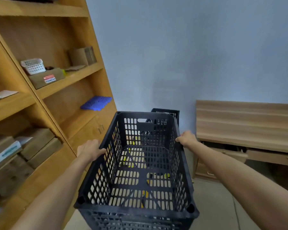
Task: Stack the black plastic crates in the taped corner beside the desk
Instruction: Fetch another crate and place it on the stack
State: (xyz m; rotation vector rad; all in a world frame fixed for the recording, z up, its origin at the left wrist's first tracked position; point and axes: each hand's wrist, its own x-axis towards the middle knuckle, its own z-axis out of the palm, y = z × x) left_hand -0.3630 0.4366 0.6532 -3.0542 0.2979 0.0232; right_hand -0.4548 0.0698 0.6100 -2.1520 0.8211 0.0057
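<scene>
Head view: both hands (90,151) on crate (140,171)

Blue-grey wall (189,47) btwn wood shelving (40,90) & desk (246,123).

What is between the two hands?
In the head view, the black slatted plastic crate sits between the left hand and right hand, both gripping its rims.

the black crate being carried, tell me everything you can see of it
The black crate is a rectangular open-top box of what looks like plastic, its walls and floor perforated with slots, with a handle cutout in the far end wall. It is empty and held level, long axis pointing away. The left hand and right hand grip its long side rims.
</scene>
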